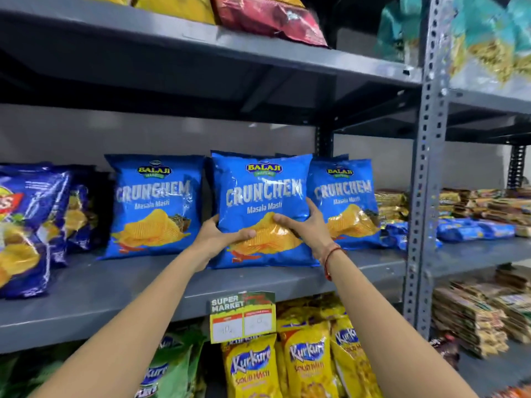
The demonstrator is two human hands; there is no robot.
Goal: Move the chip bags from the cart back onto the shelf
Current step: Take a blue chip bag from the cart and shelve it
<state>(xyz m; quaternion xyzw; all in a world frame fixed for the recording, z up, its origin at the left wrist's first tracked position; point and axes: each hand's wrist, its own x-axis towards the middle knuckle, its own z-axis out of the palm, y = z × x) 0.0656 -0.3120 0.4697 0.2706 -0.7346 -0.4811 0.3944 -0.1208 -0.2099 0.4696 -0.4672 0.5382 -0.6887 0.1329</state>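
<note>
A blue Crunchem chip bag (263,193) stands upright on the grey middle shelf (120,294), held from both sides. My left hand (221,235) grips its lower left edge with the thumb across the front. My right hand (304,224) grips its lower right edge, a red thread around the wrist. Two matching blue bags stand on the same shelf: one to the left (155,205), one to the right (344,202), partly behind the held bag. The cart is out of view.
Dark blue chip bags (31,225) fill the shelf's left end. Yellow Kurkure bags (304,360) and green bags (169,366) sit below, behind a price tag (242,317). A perforated steel upright (425,168) divides off a right bay with stacked snack packets (474,208).
</note>
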